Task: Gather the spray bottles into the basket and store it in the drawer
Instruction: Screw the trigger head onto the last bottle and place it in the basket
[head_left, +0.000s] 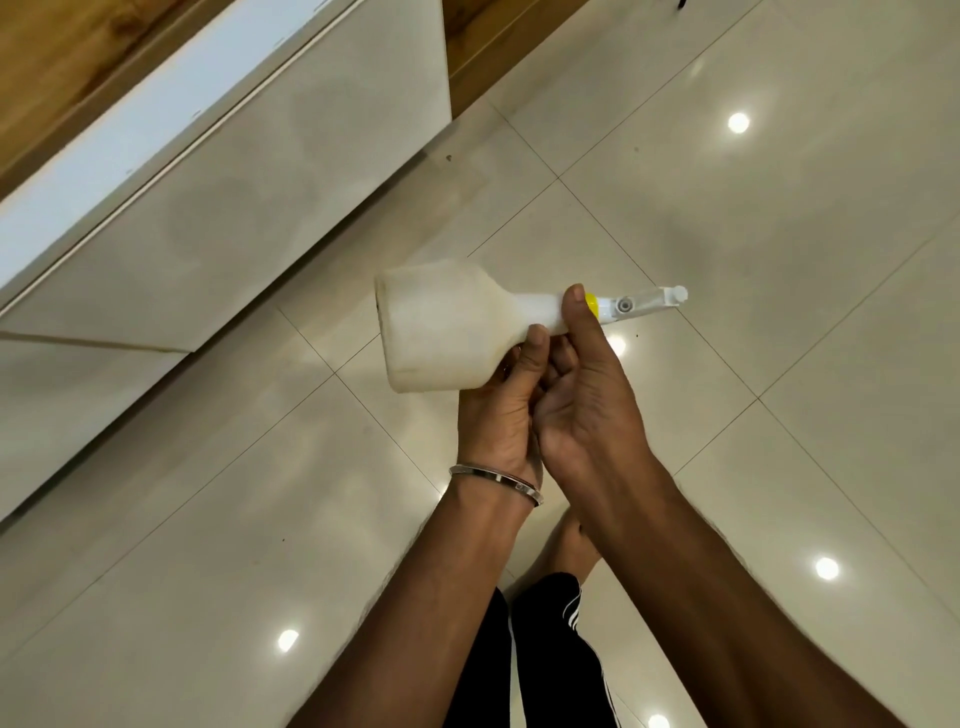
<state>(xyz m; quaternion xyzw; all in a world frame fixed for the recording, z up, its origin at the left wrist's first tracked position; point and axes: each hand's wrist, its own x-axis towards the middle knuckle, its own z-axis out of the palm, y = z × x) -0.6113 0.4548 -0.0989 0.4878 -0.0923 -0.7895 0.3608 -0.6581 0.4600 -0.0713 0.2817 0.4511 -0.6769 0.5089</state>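
Sideways over floor tiles (779, 260), white spray bottle (441, 332), contents unclear, neck grasped by left hand (498, 410) and right hand (587, 384).

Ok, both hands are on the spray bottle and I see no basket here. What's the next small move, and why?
Probably look around for the basket before moving the bottle. The white spray bottle lies sideways in the air, its neck gripped by the left hand and right hand, so it is secure. Only tiled floor and a white cabinet front show.
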